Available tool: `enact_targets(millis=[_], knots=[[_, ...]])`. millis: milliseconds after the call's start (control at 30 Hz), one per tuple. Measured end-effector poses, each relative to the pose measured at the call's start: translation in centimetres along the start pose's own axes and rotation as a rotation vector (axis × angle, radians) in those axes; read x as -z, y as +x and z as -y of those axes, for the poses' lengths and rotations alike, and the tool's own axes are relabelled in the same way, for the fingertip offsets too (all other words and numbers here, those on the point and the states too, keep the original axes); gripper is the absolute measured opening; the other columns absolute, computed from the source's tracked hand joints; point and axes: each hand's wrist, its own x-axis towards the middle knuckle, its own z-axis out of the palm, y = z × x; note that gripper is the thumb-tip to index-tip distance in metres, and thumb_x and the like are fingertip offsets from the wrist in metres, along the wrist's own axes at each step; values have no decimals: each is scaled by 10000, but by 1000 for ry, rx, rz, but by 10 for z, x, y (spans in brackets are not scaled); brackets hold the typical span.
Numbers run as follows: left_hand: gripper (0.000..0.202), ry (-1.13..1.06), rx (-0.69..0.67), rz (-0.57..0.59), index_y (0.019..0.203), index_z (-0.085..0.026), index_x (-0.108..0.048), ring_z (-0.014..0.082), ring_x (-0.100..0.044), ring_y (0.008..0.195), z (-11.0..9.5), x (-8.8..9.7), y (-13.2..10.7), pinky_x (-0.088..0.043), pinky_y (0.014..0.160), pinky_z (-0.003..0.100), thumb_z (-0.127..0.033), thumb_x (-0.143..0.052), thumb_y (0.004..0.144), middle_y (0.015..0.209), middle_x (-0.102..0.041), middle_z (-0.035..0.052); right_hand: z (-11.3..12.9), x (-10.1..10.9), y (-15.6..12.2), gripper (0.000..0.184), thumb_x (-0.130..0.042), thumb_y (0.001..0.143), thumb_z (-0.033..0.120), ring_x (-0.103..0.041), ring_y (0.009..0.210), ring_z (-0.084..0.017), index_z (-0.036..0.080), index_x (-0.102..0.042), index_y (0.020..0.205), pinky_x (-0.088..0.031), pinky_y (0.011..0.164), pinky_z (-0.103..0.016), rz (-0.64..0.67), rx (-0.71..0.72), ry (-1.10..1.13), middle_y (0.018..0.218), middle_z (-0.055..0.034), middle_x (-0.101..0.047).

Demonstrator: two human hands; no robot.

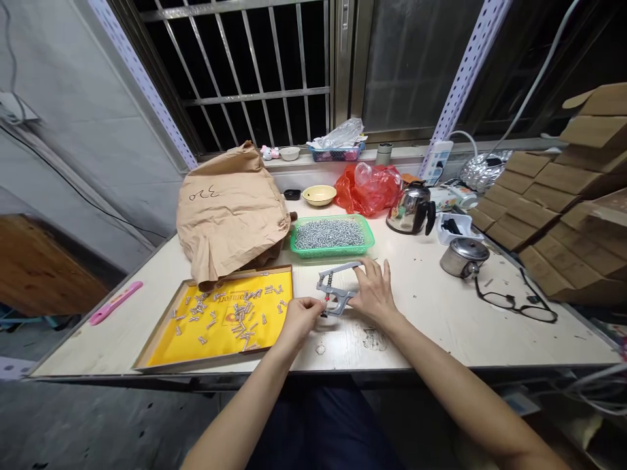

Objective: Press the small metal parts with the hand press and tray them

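Observation:
In the middle of the table stands a grey hand press (340, 297) with a spring and a long lever. My right hand (375, 290) is closed around its lever and handle side. At the jaw of the press, the fingers of my left hand (304, 318) are pinched together; what they hold, if anything, is too small to make out. Behind the press sits a green basket (371, 243) filled with small shiny metal pieces (330, 234). On the left, a shallow tray with a yellow bottom (166, 346) carries many scattered small metal parts (240, 313).
A large brown paper bag (235, 215) leans behind the tray. A pink-handled tool (116, 303) lies at far left. To the right are a kettle (409, 209), a lidded metal pot (463, 256) and eyeglasses (514, 303). A red plastic bag (365, 192) and a yellow bowl (319, 195) stand behind.

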Motion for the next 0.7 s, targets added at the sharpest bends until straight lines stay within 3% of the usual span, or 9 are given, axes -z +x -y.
enact_targets(millis=[100,233,367,433,533,700], knots=[[245,227,-225,-160,584,-132,-629,117,-493,509,-18,5,35,-340,509,226,-364,-608,661,524,-564,9,-11,-7,0,689,-454,673,667,-342,1185,-310,109,-548,1066,-55,1038,-566,5,-110,-7,1215,-180,-466],[239,623,-483,-347,660,-135,-656,171,-566,662,-57,6,101,-372,617,253,-327,-533,733,690,-653,71,-23,-13,-2,698,-422,672,700,-347,1178,-328,108,-577,1007,-87,1016,-599,35,-167,-22,1207,-198,-471],[207,853,-456,-171,754,-113,-676,210,-586,766,-79,11,146,-378,678,265,-292,-584,706,821,-674,138,-25,-14,-5,699,-418,672,707,-353,1175,-333,113,-576,1005,-106,997,-622,29,-147,-13,1203,-193,-474],[228,865,-455,-153,807,-112,-677,214,-584,794,-81,24,146,-374,689,264,-294,-568,722,859,-671,140,-25,-13,-6,714,-428,663,712,-347,1180,-332,109,-572,1018,-108,999,-622,28,-142,-3,1205,-191,-472],[230,897,-467,-157,725,-139,-668,187,-565,681,-76,59,119,-354,617,258,-284,-493,760,734,-657,92,-26,-12,-7,750,-445,644,725,-334,1187,-334,101,-568,1042,-108,1003,-622,43,-147,21,1211,-194,-464],[226,1055,-166,-112,409,-182,-503,142,-434,454,-47,115,55,-269,509,265,-217,-619,600,413,-461,14,-25,-13,-8,776,-441,637,741,-336,1177,-339,101,-574,1055,-113,1001,-624,77,-136,72,1211,-191,-454]])
